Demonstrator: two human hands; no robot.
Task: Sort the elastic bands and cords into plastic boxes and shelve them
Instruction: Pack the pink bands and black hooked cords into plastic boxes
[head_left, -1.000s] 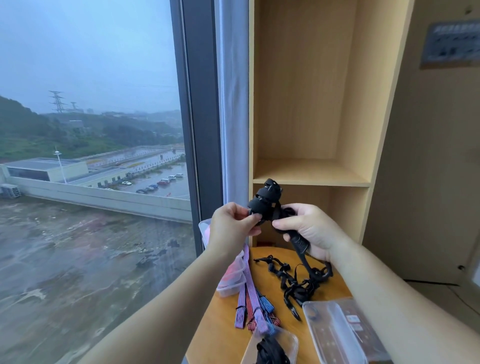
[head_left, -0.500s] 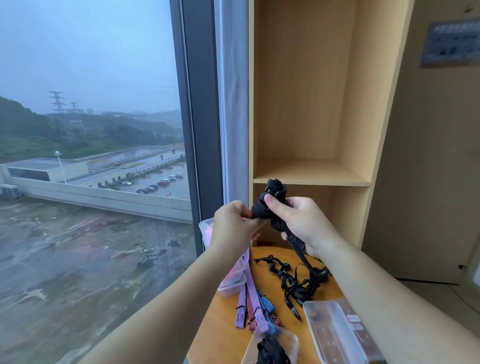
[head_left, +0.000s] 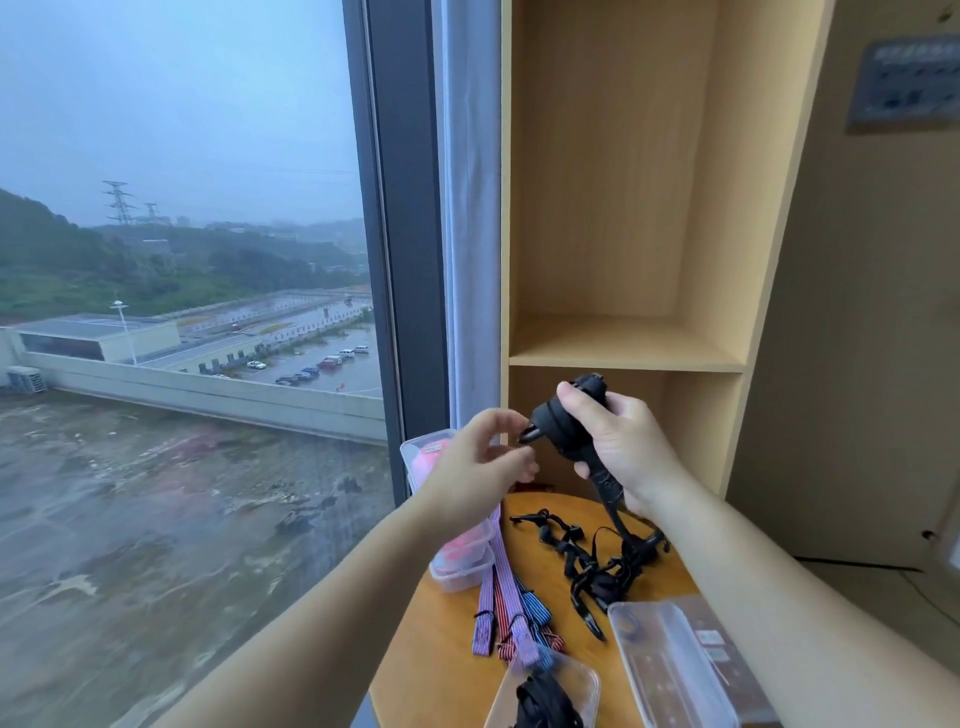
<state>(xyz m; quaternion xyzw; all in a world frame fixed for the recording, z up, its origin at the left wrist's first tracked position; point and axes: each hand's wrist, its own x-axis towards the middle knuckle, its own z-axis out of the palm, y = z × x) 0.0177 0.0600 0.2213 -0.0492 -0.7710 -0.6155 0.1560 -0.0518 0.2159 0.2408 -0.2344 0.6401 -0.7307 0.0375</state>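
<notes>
The right forefinger (head_left: 571, 404) now lies across the top of the rolled black strap (head_left: 558, 431), with the other fingers and thumb curled round it from behind. A second ago both hands shared the roll. Now the right hand (head_left: 626, 449) holds it alone, turned a little further over.

The left hand (head_left: 475, 460) has come off the body of the roll. Its thumb and forefinger are bent toward each other beside the strap's loose tip, and whether they pinch that tip or stand just clear of it cannot be told.

This looks like another turn of winding. The strap's tail still drops from under the right palm to the tangle of black cords (head_left: 597, 569) on the round wooden table (head_left: 441, 654), so the roll is not ready for boxing.

Both wrists are raised in front of the lower shelf opening, under the shelf board (head_left: 623, 345), with the forearms reaching up over the table.

Below them lie the striped bands (head_left: 506, 597), loose, the box of pink bands (head_left: 460, 561), and a clear box with black bands (head_left: 545, 699).
</notes>
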